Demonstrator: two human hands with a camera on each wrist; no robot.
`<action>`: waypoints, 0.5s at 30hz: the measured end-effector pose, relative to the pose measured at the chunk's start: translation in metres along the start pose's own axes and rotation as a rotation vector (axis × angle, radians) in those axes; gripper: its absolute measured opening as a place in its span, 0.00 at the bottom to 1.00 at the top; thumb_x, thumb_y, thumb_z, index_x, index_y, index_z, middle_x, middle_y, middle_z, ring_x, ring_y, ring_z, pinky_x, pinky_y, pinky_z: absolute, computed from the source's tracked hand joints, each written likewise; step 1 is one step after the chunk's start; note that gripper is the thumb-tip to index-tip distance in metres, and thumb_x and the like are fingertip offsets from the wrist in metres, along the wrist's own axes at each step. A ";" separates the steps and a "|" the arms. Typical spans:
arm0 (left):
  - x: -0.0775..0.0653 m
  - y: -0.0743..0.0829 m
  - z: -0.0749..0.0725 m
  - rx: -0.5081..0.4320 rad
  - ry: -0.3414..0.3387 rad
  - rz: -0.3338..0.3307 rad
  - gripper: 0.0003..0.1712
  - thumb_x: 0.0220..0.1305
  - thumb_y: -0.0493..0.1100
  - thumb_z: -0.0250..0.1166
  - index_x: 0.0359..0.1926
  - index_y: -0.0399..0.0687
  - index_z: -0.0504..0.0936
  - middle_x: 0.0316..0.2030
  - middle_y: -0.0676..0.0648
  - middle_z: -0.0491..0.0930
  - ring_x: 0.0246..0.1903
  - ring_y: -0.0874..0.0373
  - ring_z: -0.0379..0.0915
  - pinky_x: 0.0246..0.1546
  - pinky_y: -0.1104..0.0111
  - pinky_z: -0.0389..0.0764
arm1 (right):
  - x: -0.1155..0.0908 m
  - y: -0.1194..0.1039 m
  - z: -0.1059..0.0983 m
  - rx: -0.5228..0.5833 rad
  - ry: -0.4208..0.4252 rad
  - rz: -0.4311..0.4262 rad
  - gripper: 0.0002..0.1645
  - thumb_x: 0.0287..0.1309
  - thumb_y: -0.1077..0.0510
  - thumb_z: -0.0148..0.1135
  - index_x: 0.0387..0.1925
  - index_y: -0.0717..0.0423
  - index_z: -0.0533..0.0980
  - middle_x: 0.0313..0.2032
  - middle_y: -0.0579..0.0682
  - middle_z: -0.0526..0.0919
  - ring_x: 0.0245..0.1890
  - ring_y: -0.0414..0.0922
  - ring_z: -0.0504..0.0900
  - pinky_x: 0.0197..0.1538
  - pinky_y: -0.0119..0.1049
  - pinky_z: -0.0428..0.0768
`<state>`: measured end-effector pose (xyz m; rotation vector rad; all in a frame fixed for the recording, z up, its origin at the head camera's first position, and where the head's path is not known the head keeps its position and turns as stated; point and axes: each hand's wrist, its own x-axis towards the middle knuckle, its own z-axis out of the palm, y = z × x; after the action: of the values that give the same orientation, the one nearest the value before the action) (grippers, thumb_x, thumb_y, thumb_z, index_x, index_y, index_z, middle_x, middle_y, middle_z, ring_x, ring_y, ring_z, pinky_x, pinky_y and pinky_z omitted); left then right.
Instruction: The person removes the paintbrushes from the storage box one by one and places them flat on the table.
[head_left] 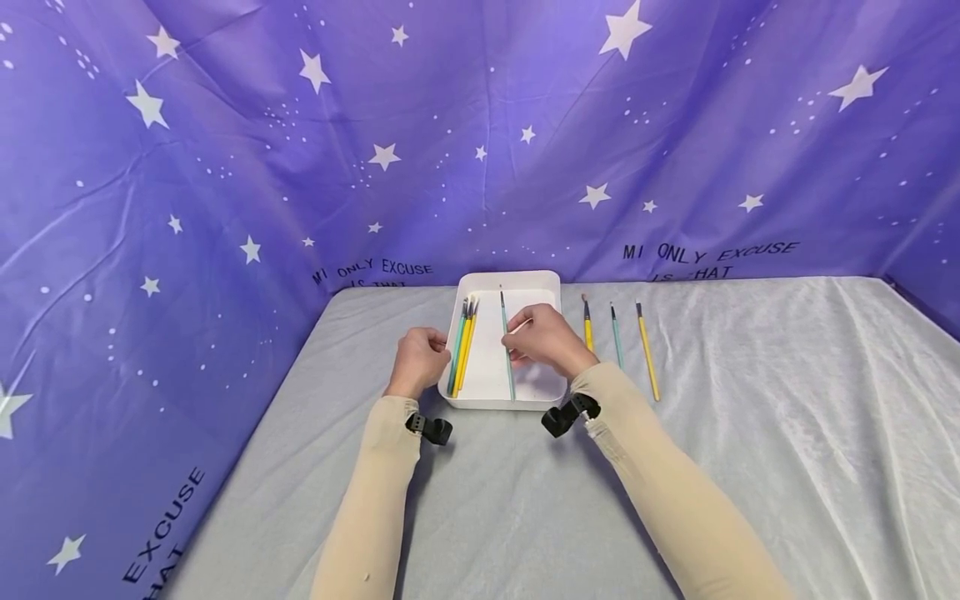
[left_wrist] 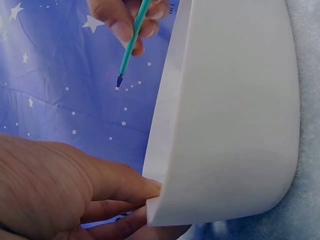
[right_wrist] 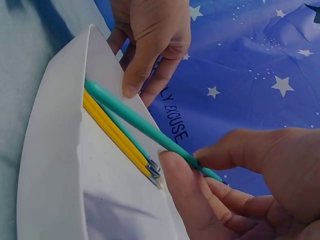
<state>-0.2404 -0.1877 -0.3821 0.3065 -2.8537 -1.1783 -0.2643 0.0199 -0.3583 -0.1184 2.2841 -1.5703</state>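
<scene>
A white rectangular tray (head_left: 487, 354) sits on the cloth-covered table. My left hand (head_left: 418, 364) grips its left rim, thumb on the edge and fingers to the outside. Over the tray, my right hand (head_left: 546, 337) pinches a slim teal paintbrush (right_wrist: 135, 117) between thumb and fingers. That brush points away from me, its bristle tip toward the tray's far end. Along the left wall inside lie several yellow and teal paintbrushes (head_left: 467, 342), side by side with bristles at the far end.
Right of the tray on the grey cloth (head_left: 750, 417) lie a yellow brush (head_left: 588, 333) with brown bristles, a teal brush (head_left: 617, 335) and a thin yellow brush (head_left: 648, 354). A purple star-printed curtain (head_left: 450, 125) hangs behind the table and along its left side.
</scene>
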 end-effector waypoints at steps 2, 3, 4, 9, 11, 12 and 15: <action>0.000 0.000 0.000 0.001 0.001 0.001 0.13 0.65 0.33 0.62 0.49 0.36 0.85 0.38 0.42 0.83 0.35 0.53 0.77 0.32 0.67 0.78 | 0.000 0.001 -0.001 -0.002 -0.007 -0.003 0.16 0.62 0.65 0.63 0.50 0.65 0.74 0.38 0.59 0.86 0.28 0.42 0.87 0.42 0.40 0.88; 0.001 0.000 0.000 0.003 0.001 0.003 0.13 0.65 0.33 0.62 0.49 0.36 0.85 0.38 0.42 0.83 0.35 0.53 0.77 0.32 0.67 0.78 | 0.000 0.002 -0.002 0.001 -0.009 -0.004 0.16 0.62 0.65 0.63 0.50 0.65 0.74 0.39 0.61 0.86 0.28 0.43 0.87 0.41 0.40 0.88; 0.001 0.000 -0.001 0.004 0.002 0.005 0.13 0.65 0.33 0.62 0.49 0.36 0.85 0.38 0.42 0.83 0.35 0.53 0.77 0.32 0.67 0.78 | 0.000 0.002 -0.003 0.004 -0.010 -0.005 0.16 0.62 0.65 0.63 0.51 0.66 0.74 0.41 0.63 0.86 0.28 0.43 0.87 0.41 0.40 0.88; 0.002 0.001 -0.001 0.001 -0.008 0.002 0.14 0.65 0.33 0.61 0.51 0.35 0.85 0.39 0.42 0.82 0.35 0.53 0.76 0.33 0.67 0.78 | 0.000 0.006 -0.006 0.011 -0.015 -0.002 0.18 0.62 0.64 0.64 0.52 0.65 0.74 0.45 0.66 0.86 0.28 0.43 0.86 0.41 0.39 0.88; 0.002 0.001 0.000 0.000 -0.016 -0.002 0.15 0.66 0.33 0.61 0.52 0.35 0.85 0.39 0.41 0.83 0.36 0.53 0.77 0.34 0.67 0.79 | -0.002 0.009 -0.006 0.009 -0.019 -0.004 0.18 0.62 0.64 0.64 0.53 0.65 0.73 0.43 0.64 0.86 0.29 0.43 0.86 0.41 0.39 0.88; 0.001 0.001 0.000 0.002 -0.019 -0.002 0.15 0.66 0.33 0.61 0.52 0.35 0.84 0.40 0.41 0.83 0.36 0.52 0.77 0.34 0.66 0.79 | -0.003 0.010 -0.006 0.008 -0.020 -0.012 0.19 0.63 0.64 0.63 0.53 0.66 0.73 0.41 0.62 0.86 0.29 0.43 0.86 0.41 0.39 0.88; 0.001 0.000 -0.001 0.001 -0.014 -0.008 0.15 0.66 0.33 0.62 0.52 0.35 0.85 0.40 0.41 0.83 0.37 0.52 0.77 0.35 0.66 0.79 | -0.005 0.012 -0.007 0.013 -0.014 -0.027 0.19 0.63 0.64 0.63 0.53 0.66 0.73 0.38 0.58 0.84 0.29 0.44 0.86 0.40 0.38 0.88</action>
<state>-0.2407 -0.1886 -0.3815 0.3107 -2.8679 -1.1845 -0.2603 0.0324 -0.3657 -0.1575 2.2708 -1.5923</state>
